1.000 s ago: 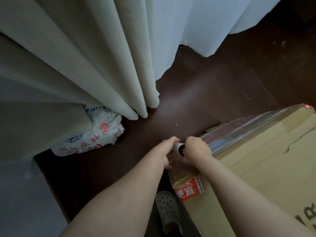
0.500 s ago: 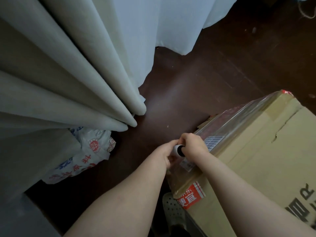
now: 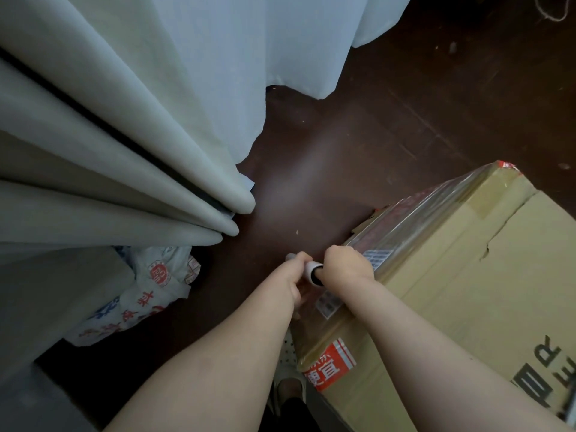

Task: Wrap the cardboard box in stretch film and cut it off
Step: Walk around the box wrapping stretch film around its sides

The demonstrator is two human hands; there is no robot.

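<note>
The cardboard box [image 3: 467, 291] stands on the dark floor [image 3: 358, 157], bulky and stiff, its near side under clingy stretch film [image 3: 414, 219]. Curtains [image 3: 124, 135] crowd the left; open floor lies beyond. The light film roll [image 3: 312, 271], best held by its ends, is gripped by left hand [image 3: 294, 275] and right hand [image 3: 347, 266], fingers curled round it.

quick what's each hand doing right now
Left hand: gripping the white end of the stretch film roll.
Right hand: gripping the same roll beside the brown cardboard box.
</note>
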